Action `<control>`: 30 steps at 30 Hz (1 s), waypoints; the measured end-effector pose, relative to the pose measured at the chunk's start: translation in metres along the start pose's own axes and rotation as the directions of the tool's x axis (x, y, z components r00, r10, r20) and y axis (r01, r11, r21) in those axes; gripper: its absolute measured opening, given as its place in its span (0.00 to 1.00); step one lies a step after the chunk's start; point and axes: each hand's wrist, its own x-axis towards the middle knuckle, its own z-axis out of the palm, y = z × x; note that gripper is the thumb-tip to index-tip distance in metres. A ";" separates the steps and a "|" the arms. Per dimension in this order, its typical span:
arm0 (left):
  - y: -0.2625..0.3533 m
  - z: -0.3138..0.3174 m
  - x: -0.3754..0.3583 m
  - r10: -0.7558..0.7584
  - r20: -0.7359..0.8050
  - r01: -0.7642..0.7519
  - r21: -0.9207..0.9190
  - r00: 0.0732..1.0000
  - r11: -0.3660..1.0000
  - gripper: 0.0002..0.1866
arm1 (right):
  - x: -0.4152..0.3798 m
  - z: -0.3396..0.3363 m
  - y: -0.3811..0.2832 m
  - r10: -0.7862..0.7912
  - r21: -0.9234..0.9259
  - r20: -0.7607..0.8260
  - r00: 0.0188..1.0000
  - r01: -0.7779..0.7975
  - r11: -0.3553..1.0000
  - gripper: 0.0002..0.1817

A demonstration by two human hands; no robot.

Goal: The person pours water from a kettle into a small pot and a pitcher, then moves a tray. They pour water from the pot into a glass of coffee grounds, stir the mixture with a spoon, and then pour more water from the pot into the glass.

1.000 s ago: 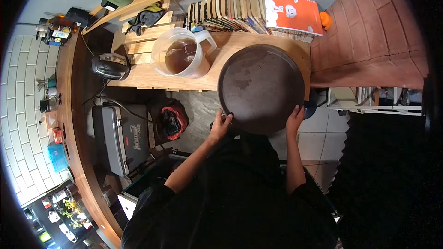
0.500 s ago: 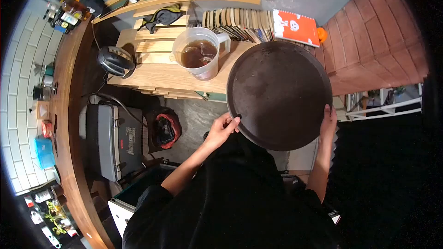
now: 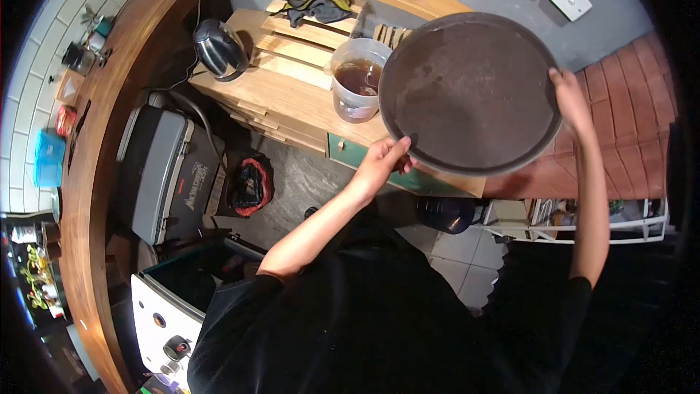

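A large round dark brown tray (image 3: 470,95) is held up between my two hands, its broad face toward me. My left hand (image 3: 384,164) pinches the tray's lower left rim, thumb on top. At the right rim, my right hand (image 3: 571,98) grips the edge. Just left of the tray stands a clear plastic pitcher (image 3: 354,106) with brown liquid inside; the tray hides its right side. The tray also covers most of the row of books (image 3: 391,35) behind it.
A kettle (image 3: 220,49) stands left on the wooden cabinet (image 3: 292,106). A cloth (image 3: 317,9) lies on the slats. Below are a grey cooler (image 3: 164,175) and a lined bin (image 3: 250,186). A brick ledge (image 3: 620,131) is at the right, with a white rack (image 3: 583,230) beneath.
Both hands have raised the tray and carried it toward the right, over the books and the orange notebook. The view has shifted, showing wall sockets and more floor.
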 end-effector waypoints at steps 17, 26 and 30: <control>0.018 -0.001 0.024 -0.017 0.114 0.055 -0.345 0.993 0.937 0.15 | 0.048 0.043 -0.265 -0.322 -0.658 0.062 0.945 0.281 0.699 0.22; 0.016 -0.013 0.012 -0.033 0.019 0.037 -0.285 0.999 0.958 0.15 | 0.071 0.008 -0.157 -0.211 -0.369 0.223 0.952 0.283 0.885 0.22; 0.013 -0.024 0.000 0.021 -0.004 -0.022 -0.126 1.000 0.992 0.14 | 0.005 0.016 -0.061 -0.081 -0.015 0.069 0.994 0.082 0.997 0.33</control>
